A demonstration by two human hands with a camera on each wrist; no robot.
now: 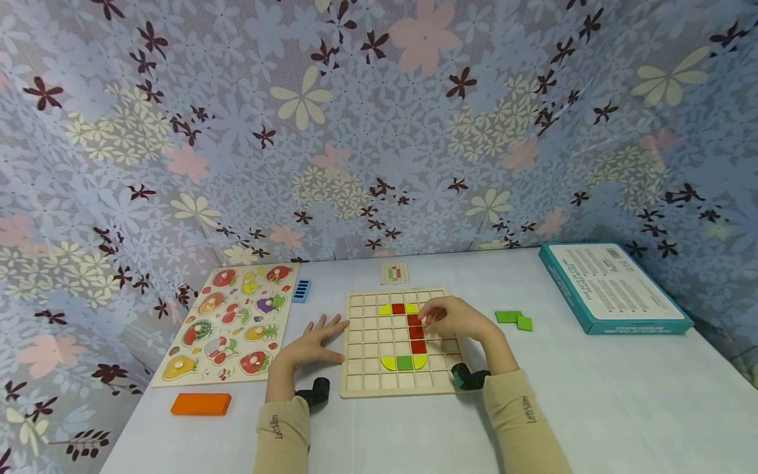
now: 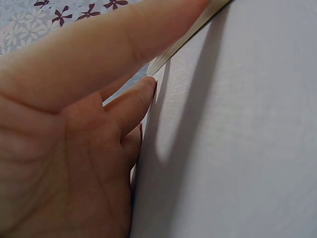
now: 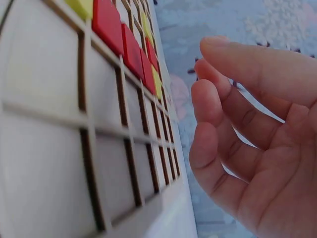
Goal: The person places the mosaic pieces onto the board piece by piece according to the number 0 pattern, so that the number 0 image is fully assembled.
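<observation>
Our left hand (image 1: 310, 345) presses flat beside the wooden grid board (image 1: 395, 342); our right hand (image 1: 456, 318) hovers, fingers loosely curled, over red square tiles (image 1: 416, 327).

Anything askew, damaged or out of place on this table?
Nothing stands out. The grid board lies square under both hands, its coloured tiles seated in cells. Two green pieces and an orange block lie loose but tidy.

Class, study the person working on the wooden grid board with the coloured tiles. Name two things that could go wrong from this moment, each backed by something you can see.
1. The right hand hovers with loosely curled fingers over the red tiles; a brush could knock them out of their cells.
2. The left hand lies flat on the table against the edge of the grid board; a push might slide the board and shift the yellow and green tiles.
</observation>
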